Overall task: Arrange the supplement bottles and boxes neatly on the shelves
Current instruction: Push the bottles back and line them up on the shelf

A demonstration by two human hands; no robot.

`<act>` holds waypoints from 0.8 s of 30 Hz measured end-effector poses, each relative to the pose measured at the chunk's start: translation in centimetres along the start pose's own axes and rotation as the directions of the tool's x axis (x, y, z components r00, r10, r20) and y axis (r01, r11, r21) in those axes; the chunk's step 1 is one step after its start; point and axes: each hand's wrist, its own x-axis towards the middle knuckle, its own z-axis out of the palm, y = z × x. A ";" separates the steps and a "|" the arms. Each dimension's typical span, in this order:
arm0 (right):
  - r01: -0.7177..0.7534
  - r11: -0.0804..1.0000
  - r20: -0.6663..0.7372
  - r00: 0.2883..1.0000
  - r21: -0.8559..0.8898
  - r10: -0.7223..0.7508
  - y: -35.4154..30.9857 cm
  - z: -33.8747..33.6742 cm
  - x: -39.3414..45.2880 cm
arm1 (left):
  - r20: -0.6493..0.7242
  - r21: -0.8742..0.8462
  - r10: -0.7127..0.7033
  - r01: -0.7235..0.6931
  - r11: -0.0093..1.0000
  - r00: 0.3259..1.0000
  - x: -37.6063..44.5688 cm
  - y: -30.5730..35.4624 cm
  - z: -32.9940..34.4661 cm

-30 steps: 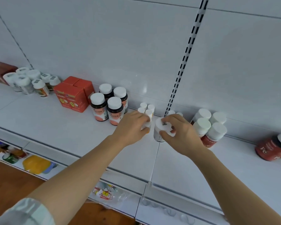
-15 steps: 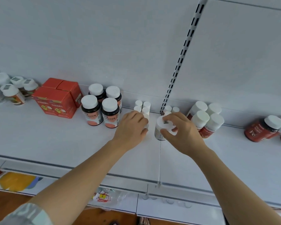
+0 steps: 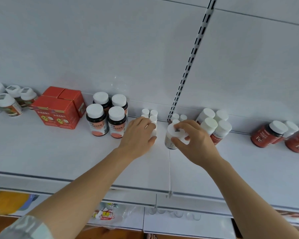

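White shelf [image 3: 59, 152] carries the stock in clusters along the back wall, lids up, likely so labels face out. Red boxes [image 3: 59, 109] sit as a block, left of four dark bottles [image 3: 109, 118] in a two-by-two group. Right of the rail, four white-capped bottles [image 3: 214, 125] lean slightly; red bottles [image 3: 269, 133] at far right lie tilted, not yet straightened by the look of it.

Right hand [image 3: 197, 144] grips a pale bottle [image 3: 173, 137] by its cap, thumb and fingers [image 3: 183, 125] curled round it, base on or just above the shelf near the seam. Left hand [image 3: 138, 137] curls round a small white tube [image 3: 154, 130] at the front of the tube cluster [image 3: 149, 112], probably squaring it in. Contents hidden; all closed.
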 end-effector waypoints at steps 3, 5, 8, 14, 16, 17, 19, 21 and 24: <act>0.024 1.000 -0.011 1.000 -0.009 -0.024 -0.5 -0.1 -0.3 | -0.080 -0.006 0.010 -0.010 1.000 0.997 -0.4 0.4 -1.1; 0.057 0.998 -0.007 0.998 -0.030 -0.057 -1.0 -0.1 -0.2 | -0.123 -0.007 -0.007 0.007 1.000 0.992 -0.8 0.6 -2.2; 0.101 0.994 -0.009 0.995 -0.051 -0.102 -1.9 -0.2 0.1 | -0.165 -0.003 -0.049 0.049 0.999 0.985 -1.9 0.9 -4.1; 0.177 0.982 -0.056 0.983 0.070 -0.173 -4.1 0.4 0.5 | -0.205 0.046 -0.178 0.191 0.981 0.963 -5.1 0.9 -7.5; 0.195 0.973 -0.067 0.980 0.123 -0.188 -4.9 1.0 0.4 | -0.177 0.076 -0.238 0.254 0.964 0.955 -6.6 0.9 -8.5; 0.201 0.969 -0.067 0.979 0.143 -0.193 -5.4 1.4 0.3 | -0.167 0.090 -0.262 0.279 0.956 0.951 -7.5 0.8 -9.0; 0.208 0.963 -0.059 0.978 0.173 -0.200 -6.8 2.2 0.1 | -0.165 0.104 -0.300 0.319 0.942 0.940 -9.2 0.4 -10.1; 0.217 0.955 -0.041 0.976 0.204 -0.213 -8.5 3.1 -0.1 | -0.153 0.124 -0.336 0.355 0.927 0.929 -11.2 -0.3 -11.2; 0.251 0.945 -0.017 0.967 0.212 -0.253 -11.7 4.6 -0.3 | -0.163 0.147 -0.382 0.405 0.902 0.910 -14.0 -1.9 -12.8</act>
